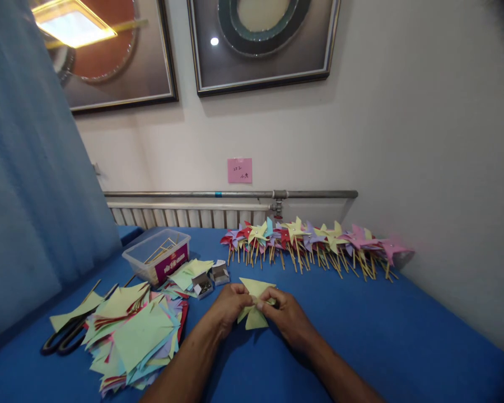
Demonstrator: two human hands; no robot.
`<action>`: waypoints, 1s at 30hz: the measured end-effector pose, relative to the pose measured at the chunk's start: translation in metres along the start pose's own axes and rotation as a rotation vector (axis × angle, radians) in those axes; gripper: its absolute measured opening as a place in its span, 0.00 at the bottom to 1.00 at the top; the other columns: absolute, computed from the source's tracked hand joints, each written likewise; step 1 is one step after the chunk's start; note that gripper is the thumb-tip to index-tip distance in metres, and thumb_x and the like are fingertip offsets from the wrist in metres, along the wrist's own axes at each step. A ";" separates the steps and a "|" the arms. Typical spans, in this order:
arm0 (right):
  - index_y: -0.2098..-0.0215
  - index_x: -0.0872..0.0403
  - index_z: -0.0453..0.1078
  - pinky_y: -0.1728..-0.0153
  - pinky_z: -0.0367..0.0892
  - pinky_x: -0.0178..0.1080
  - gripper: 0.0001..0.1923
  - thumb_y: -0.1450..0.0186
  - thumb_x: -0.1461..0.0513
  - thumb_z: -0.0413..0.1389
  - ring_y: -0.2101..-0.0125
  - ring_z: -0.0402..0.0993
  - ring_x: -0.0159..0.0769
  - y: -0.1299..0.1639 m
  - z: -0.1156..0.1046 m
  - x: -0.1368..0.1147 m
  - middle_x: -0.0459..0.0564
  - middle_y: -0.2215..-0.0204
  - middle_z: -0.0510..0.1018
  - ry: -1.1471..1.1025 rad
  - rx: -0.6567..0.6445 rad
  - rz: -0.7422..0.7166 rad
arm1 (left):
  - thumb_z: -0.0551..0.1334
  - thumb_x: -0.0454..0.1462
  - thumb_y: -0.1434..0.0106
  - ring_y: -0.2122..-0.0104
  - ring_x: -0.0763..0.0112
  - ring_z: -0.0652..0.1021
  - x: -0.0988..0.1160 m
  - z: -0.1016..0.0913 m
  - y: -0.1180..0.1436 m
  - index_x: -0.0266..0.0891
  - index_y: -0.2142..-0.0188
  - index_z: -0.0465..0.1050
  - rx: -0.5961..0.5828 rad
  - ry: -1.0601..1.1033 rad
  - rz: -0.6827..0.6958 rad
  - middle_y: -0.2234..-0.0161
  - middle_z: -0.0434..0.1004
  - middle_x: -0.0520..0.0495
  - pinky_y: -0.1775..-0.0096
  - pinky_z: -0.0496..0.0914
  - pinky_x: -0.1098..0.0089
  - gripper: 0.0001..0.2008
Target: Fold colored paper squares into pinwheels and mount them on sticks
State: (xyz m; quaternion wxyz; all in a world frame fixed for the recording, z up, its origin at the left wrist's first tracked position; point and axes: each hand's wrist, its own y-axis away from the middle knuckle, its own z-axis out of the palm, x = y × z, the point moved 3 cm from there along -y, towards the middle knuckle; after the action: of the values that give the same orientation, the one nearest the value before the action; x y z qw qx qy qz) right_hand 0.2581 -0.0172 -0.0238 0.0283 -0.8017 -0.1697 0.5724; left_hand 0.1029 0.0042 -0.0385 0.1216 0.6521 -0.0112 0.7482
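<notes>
My left hand (pixel 229 305) and my right hand (pixel 286 314) meet over the blue table (pixel 361 330), both pinching a yellow-green paper pinwheel piece (pixel 254 318) at its middle. Its pointed flaps stick out above and below my fingers. A loose pile of cut paper squares (pixel 138 333) in green, pink, blue and yellow lies just left of my left forearm. Two small open boxes (pixel 210 280) sit close behind my left hand.
A row of finished paper pinwheels on wooden sticks (pixel 315 243) lies along the back by the wall. A clear plastic tub (pixel 157 254) with sticks stands at back left. Black scissors (pixel 65 336) lie at the far left. A blue curtain (pixel 29 196) hangs on the left.
</notes>
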 end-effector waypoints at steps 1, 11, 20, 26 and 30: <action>0.75 0.52 0.68 0.72 0.58 0.34 0.09 0.40 0.57 0.56 0.75 0.63 0.33 0.000 0.001 0.001 0.42 0.79 0.69 0.007 0.003 0.002 | 0.69 0.37 0.58 0.83 0.78 0.64 0.000 0.000 0.000 0.38 0.78 0.68 0.003 -0.002 -0.002 0.84 0.66 0.55 0.77 0.56 0.73 0.11; 0.75 0.51 0.67 0.69 0.59 0.36 0.07 0.39 0.60 0.55 0.74 0.68 0.36 0.003 0.003 -0.003 0.43 0.78 0.73 0.167 0.098 0.007 | 0.68 0.44 0.54 0.82 0.77 0.62 0.005 0.005 0.006 0.38 0.78 0.67 -0.010 -0.034 -0.018 0.84 0.65 0.56 0.76 0.55 0.72 0.14; 0.75 0.51 0.66 0.70 0.58 0.36 0.07 0.39 0.60 0.55 0.73 0.68 0.36 0.003 0.003 -0.003 0.44 0.77 0.74 0.213 0.119 0.002 | 0.69 0.39 0.57 0.83 0.78 0.62 0.004 0.006 0.002 0.40 0.79 0.66 0.031 -0.136 0.025 0.84 0.65 0.57 0.76 0.55 0.72 0.11; 0.43 0.50 0.63 0.66 0.68 0.39 0.26 0.40 0.59 0.58 0.68 0.77 0.39 0.001 0.006 0.004 0.48 0.65 0.81 -0.189 0.149 0.058 | 0.67 0.38 0.54 0.84 0.78 0.60 -0.002 0.000 -0.008 0.41 0.80 0.63 0.133 -0.108 0.080 0.85 0.63 0.57 0.77 0.54 0.73 0.11; 0.35 0.52 0.54 0.62 0.73 0.43 0.42 0.44 0.55 0.63 0.63 0.81 0.44 -0.006 0.012 0.021 0.54 0.58 0.83 -0.464 0.194 0.141 | 0.66 0.38 0.53 0.84 0.77 0.61 0.000 0.001 -0.007 0.41 0.80 0.63 0.133 -0.106 0.076 0.85 0.64 0.56 0.78 0.54 0.73 0.11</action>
State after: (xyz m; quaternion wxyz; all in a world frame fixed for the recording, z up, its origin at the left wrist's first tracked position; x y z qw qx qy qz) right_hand 0.2515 -0.0070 -0.0461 0.0256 -0.6522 -0.0597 0.7553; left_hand 0.1055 0.0109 -0.0392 0.0486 0.6966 0.0074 0.7158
